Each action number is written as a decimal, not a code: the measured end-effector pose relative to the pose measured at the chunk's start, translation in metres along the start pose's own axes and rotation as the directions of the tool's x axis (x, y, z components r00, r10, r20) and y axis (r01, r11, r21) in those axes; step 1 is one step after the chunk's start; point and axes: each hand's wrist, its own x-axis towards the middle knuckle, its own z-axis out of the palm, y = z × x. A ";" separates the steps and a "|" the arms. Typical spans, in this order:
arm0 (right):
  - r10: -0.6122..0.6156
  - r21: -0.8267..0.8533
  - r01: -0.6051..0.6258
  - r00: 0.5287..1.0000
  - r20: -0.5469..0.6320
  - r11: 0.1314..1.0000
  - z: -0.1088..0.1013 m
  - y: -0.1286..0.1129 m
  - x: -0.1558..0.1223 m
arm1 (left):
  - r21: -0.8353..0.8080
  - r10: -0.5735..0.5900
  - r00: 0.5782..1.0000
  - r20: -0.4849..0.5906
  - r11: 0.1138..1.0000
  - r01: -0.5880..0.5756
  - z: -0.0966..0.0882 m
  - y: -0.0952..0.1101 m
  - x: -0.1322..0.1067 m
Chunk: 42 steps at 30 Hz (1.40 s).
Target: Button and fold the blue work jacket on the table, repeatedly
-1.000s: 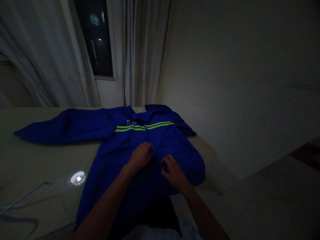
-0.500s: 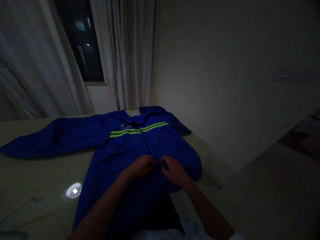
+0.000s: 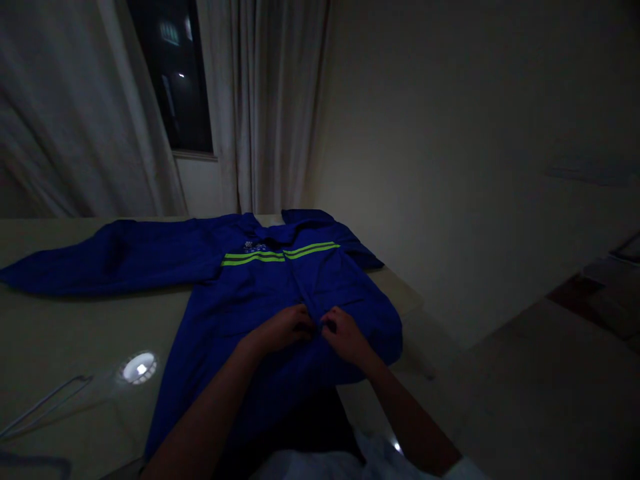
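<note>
Plainly, the widest room is at left, where a thin wire hanger point(image 3: 47, 405) lies on the glossy tabletop point(image 3: 95, 333) below an outstretched sleeve point(image 3: 155, 260). Mid-table, the blue work jacket point(image 3: 220, 313) is spread face up, front meeting at the green stripes point(image 3: 255, 257); lower fastening is too dark to judge. The left hand point(image 3: 291, 325) curls its fingers narrowly at the front; beside it, the right hand's point(image 3: 345, 335) thumb and forefinger nearly meet. I cannot tell whether either grips cloth. Rightward, the jacket reaches the table's edge, near the wall point(image 3: 450, 200).
</note>
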 end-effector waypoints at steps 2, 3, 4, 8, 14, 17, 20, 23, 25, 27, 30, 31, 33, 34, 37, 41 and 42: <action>-0.021 -0.001 0.021 1.000 0.016 1.000 -0.001 -0.001 -0.001 | 0.041 0.020 1.000 -0.013 0.999 -0.019 0.002 0.000 0.000; -0.030 -0.003 0.030 0.999 0.019 1.000 -0.002 -0.002 -0.002 | 0.067 0.030 0.999 -0.020 0.997 -0.029 0.002 0.001 0.001; -0.036 -0.008 0.036 0.999 0.017 0.999 -0.002 -0.003 -0.002 | 0.095 0.039 0.999 -0.029 0.995 -0.036 0.003 0.002 0.001; -0.020 -0.057 0.018 0.999 -0.036 0.998 0.000 -0.007 -0.004 | 0.163 0.037 0.997 -0.066 0.986 -0.026 0.002 0.008 -0.001; -0.005 -0.073 -0.001 0.997 -0.074 0.997 0.007 -0.013 -0.007 | 0.185 0.067 0.992 -0.107 0.982 -0.047 0.005 0.008 -0.002; -0.025 -0.108 0.015 0.995 -0.094 0.994 0.008 -0.015 -0.008 | 0.178 0.064 0.990 -0.122 0.983 -0.042 0.007 0.006 -0.001; -0.036 -0.139 0.021 0.994 -0.103 0.990 0.010 -0.018 -0.009 | 0.185 0.045 0.990 -0.136 0.983 -0.019 0.008 0.006 -0.002; -0.035 -0.166 0.019 0.995 -0.096 0.986 0.011 -0.020 -0.009 | 0.187 0.030 0.990 -0.137 0.982 -0.004 0.008 0.007 -0.003; -0.031 -0.164 0.013 0.994 -0.107 0.986 0.011 -0.022 -0.010 | 0.176 0.031 0.989 -0.147 0.984 -0.004 0.008 0.009 -0.003; -0.026 -0.144 0.008 0.992 -0.122 0.990 0.011 -0.022 -0.009 | 0.166 0.030 0.987 -0.160 0.986 -0.003 0.007 0.012 -0.003; -0.032 -0.096 0.018 0.989 -0.143 0.995 0.010 -0.019 -0.006 | 0.155 0.023 0.984 -0.175 0.988 0.005 0.005 0.014 -0.003; -0.036 -0.080 0.024 0.988 -0.149 0.997 0.010 -0.017 -0.006 | 0.150 0.028 0.984 -0.174 0.989 -0.002 0.005 0.014 -0.002; -0.034 -0.043 0.028 0.987 -0.155 0.999 0.011 -0.015 -0.005 | 0.150 0.046 0.985 -0.167 0.988 -0.021 0.005 0.013 -0.002; -0.030 -0.027 0.026 0.987 -0.156 0.999 0.012 -0.014 -0.005 | 0.154 0.053 0.985 -0.165 0.988 -0.027 0.005 0.012 -0.002; -0.019 -0.015 0.016 0.987 -0.160 1.000 0.013 -0.014 -0.009 | 0.171 0.050 0.984 -0.172 0.985 -0.020 0.006 0.011 -0.001; -0.013 0.014 0.015 0.991 -0.135 1.000 0.010 -0.016 -0.014 | 0.157 0.015 0.984 -0.175 0.987 0.013 0.008 0.010 -0.001; -0.005 0.045 0.010 0.993 -0.121 0.999 0.008 -0.015 -0.014 | 0.143 0.004 0.984 -0.179 0.989 0.022 0.008 0.009 0.000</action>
